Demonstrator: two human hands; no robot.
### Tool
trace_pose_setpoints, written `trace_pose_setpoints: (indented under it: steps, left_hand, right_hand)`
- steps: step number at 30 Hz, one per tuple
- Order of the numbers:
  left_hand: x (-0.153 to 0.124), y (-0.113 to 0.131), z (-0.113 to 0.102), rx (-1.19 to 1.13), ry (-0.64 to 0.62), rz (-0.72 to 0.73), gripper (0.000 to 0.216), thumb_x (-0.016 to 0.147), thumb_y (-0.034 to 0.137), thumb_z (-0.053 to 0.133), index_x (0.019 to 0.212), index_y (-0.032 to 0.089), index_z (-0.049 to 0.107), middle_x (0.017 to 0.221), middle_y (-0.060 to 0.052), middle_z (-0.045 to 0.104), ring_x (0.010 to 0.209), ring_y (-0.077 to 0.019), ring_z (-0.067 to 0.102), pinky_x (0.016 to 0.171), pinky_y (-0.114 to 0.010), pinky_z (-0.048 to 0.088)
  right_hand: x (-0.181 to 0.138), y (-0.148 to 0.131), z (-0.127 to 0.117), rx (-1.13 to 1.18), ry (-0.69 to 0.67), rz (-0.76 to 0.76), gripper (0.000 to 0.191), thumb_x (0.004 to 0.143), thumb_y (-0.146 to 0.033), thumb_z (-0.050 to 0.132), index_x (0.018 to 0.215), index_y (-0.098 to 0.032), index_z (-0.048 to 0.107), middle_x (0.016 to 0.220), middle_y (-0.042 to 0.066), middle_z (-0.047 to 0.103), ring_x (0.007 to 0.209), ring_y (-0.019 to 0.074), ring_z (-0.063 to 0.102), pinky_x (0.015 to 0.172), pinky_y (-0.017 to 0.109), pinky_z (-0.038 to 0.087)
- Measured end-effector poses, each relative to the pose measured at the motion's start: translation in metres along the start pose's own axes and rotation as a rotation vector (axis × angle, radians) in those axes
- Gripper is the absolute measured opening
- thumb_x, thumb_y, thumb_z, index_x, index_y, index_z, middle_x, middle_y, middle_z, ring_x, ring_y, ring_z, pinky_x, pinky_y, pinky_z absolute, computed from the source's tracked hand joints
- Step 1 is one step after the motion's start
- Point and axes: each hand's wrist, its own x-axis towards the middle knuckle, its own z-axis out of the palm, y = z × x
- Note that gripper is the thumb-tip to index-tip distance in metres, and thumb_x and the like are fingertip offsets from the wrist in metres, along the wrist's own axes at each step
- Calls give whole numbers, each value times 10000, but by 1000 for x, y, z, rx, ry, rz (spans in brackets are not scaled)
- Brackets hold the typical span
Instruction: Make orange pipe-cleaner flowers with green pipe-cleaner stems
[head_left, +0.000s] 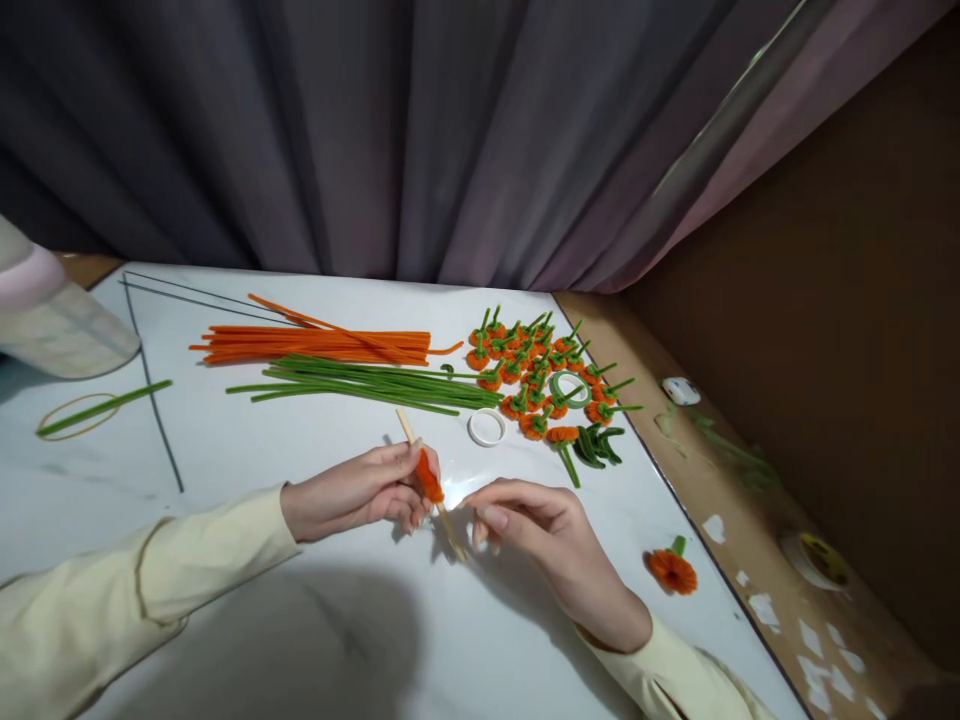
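My left hand (379, 490) grips a thin wooden stick (405, 425), tilted with its lower end toward me. Orange pipe cleaner (429, 475) is wound in a short coil around the stick's middle, by my left fingertips. Just right of the coil, my right hand (529, 520) has its thumb and fingers pinched together. Whatever lies between those fingertips is too small to make out. Beyond my hands lie a bundle of orange pipe cleaners (322, 346) and a bundle of green pipe cleaners (367, 384).
Several small orange flowers with green stems (536, 425) cluster at the back right, around a green tape roll (570, 390). Nearby are a white ring (487, 427) and dark green curled pieces (596, 445). A single orange flower (673, 570) lies right; a pale container (75, 320) stands left.
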Motion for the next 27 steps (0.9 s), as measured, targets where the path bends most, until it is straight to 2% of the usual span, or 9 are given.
trace_pose_setpoints:
  steps: [9, 19, 23, 27]
  left_hand:
    - [1, 1, 0, 30, -20, -22, 314, 833, 437, 590, 830, 128, 535, 670, -52, 638, 530, -107, 586, 521, -198, 488]
    - [0, -1, -3, 45, -41, -24, 304, 847, 423, 574, 825, 122, 547, 673, -52, 632, 525, -112, 596, 519, -207, 496]
    - [0, -1, -3, 54, -43, -26, 310, 839, 427, 584, 818, 119, 551, 679, -53, 634, 527, -109, 595, 524, -203, 493]
    - [0, -1, -2, 59, -55, -31, 318, 838, 439, 581, 814, 123, 548, 675, -56, 636, 533, -111, 595, 529, -201, 487]
  right_hand:
    - [-3, -2, -1, 93, -8, -9, 168, 807, -259, 638, 913, -175, 738, 653, 30, 661, 592, 106, 553, 566, 234, 432]
    - [-2, -4, 2, 308, -52, 45, 211, 796, -242, 633, 977, -185, 726, 582, 7, 606, 495, 75, 457, 531, 234, 367]
    - [-3, -3, 3, 284, -59, 40, 210, 800, -259, 634, 972, -182, 727, 577, 9, 611, 490, 77, 460, 511, 231, 367]
    - [-5, -1, 1, 221, -51, 17, 170, 778, -282, 668, 887, -176, 745, 559, 14, 625, 490, 86, 493, 484, 222, 384]
